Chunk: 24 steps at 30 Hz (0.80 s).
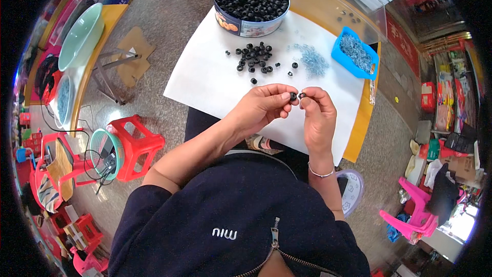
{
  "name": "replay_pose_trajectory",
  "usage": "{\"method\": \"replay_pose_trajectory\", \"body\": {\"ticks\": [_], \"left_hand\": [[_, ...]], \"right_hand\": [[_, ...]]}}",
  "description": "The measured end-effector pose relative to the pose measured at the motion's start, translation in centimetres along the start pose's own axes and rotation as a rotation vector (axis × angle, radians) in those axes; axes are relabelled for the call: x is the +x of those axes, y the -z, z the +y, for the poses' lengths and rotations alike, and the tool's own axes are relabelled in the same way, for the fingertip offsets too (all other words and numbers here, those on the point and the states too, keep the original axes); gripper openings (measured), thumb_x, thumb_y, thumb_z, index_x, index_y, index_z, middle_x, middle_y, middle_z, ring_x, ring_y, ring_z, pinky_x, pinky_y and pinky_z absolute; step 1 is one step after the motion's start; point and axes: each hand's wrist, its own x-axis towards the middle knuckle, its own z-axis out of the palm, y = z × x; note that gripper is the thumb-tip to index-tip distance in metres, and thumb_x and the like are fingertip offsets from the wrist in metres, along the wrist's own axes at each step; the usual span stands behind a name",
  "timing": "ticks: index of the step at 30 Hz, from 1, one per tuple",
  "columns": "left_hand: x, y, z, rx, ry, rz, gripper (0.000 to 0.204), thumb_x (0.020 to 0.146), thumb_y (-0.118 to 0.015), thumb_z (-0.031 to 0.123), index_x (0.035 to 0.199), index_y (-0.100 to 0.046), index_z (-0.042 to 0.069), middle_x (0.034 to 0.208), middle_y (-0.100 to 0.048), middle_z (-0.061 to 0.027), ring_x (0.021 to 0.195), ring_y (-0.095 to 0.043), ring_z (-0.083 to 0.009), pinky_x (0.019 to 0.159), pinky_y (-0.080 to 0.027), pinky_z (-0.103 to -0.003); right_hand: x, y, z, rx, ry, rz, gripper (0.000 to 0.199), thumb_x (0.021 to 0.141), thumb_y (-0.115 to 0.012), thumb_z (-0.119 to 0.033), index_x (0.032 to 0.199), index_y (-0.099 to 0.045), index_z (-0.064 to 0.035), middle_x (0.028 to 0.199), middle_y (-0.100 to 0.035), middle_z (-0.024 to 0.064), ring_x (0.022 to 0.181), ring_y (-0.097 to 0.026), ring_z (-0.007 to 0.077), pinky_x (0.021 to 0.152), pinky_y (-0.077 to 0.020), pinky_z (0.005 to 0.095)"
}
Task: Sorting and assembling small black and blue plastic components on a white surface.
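Over the near edge of a white sheet (205,72), my left hand (264,105) pinches a black round part with a hole (293,97) between thumb and forefinger. My right hand (319,115) is closed on a smaller black piece (302,95) right beside it. Whether the two pieces touch I cannot tell. Beyond my hands lies a loose heap of similar black round parts (253,59), with a few scattered singly. To its right spreads a heap of tiny transparent bluish pieces (313,61). A large round tub (241,28) full of black parts stands at the sheet's far edge.
A blue tray (373,72) of transparent pieces sits at the table's right side, on the yellow tabletop (359,143). On the left are a red stool (141,143), a green basket (105,149) and a side table with a pale green basin (82,36). A pink chair (417,210) stands right.
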Motion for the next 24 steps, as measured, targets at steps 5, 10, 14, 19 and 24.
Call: {"method": "replay_pose_trajectory", "body": {"ticks": [5, 10, 14, 19, 24], "left_hand": [[-0.11, -0.43, 0.10, 0.029, 0.001, 0.019, 0.023, 0.094, -0.056, 0.013, 0.112, -0.058, -0.001, 0.088, -0.060, -0.0037, 0.074, -0.056, -0.0104, 0.069, -0.048, -0.022], [-0.08, -0.37, -0.08, 0.109, -0.030, 0.055, 0.022, 0.093, -0.057, 0.011, 0.111, -0.059, -0.001, 0.088, -0.061, -0.0044, 0.074, -0.056, -0.0110, 0.069, -0.048, -0.023], [-0.13, -0.52, -0.02, 0.135, -0.046, 0.110, 0.021, 0.093, -0.058, 0.010, 0.110, -0.059, -0.001, 0.089, -0.062, -0.0048, 0.072, -0.056, -0.0117, 0.068, -0.048, -0.024], [-0.17, -0.17, -0.19, 0.354, -0.181, 0.132, 0.020, 0.092, -0.059, 0.009, 0.107, -0.061, -0.003, 0.086, -0.062, -0.0039, 0.072, -0.055, -0.0104, 0.067, -0.048, -0.024], [-0.52, -0.88, 0.39, 0.713, -0.236, 0.218, 0.018, 0.091, -0.060, 0.009, 0.104, -0.062, -0.003, 0.082, -0.062, -0.0019, 0.072, -0.055, -0.0080, 0.068, -0.047, -0.023]], "right_hand": [[-0.15, -0.30, -0.09, -0.083, 0.046, -0.012, 0.011, 0.087, -0.059, 0.002, 0.098, -0.061, 0.0014, 0.091, -0.060, 0.0036, 0.084, -0.060, 0.0122, 0.078, -0.0476, 0.0248], [-0.15, 0.03, 0.23, -0.303, 0.140, -0.023, 0.011, 0.086, -0.061, 0.002, 0.097, -0.062, 0.0007, 0.094, -0.058, 0.0042, 0.086, -0.057, 0.0115, 0.077, -0.0476, 0.0245], [-0.26, -0.41, 0.12, -0.467, 0.224, 0.004, 0.009, 0.085, -0.063, 0.000, 0.094, -0.063, -0.0006, 0.093, -0.060, 0.0046, 0.084, -0.055, 0.0122, 0.073, -0.0470, 0.0249], [-0.17, -0.67, 0.22, -0.808, 0.440, 0.002, 0.011, 0.081, -0.064, 0.002, 0.092, -0.063, -0.0023, 0.088, -0.062, 0.0070, 0.079, -0.056, 0.0196, 0.068, -0.0466, 0.0300], [-0.28, -0.83, 0.01, -1.037, 0.628, -0.012, 0.017, 0.077, -0.061, 0.004, 0.092, -0.062, -0.0027, 0.087, -0.061, 0.0100, 0.078, -0.056, 0.0277, 0.068, -0.0470, 0.0363]]}}
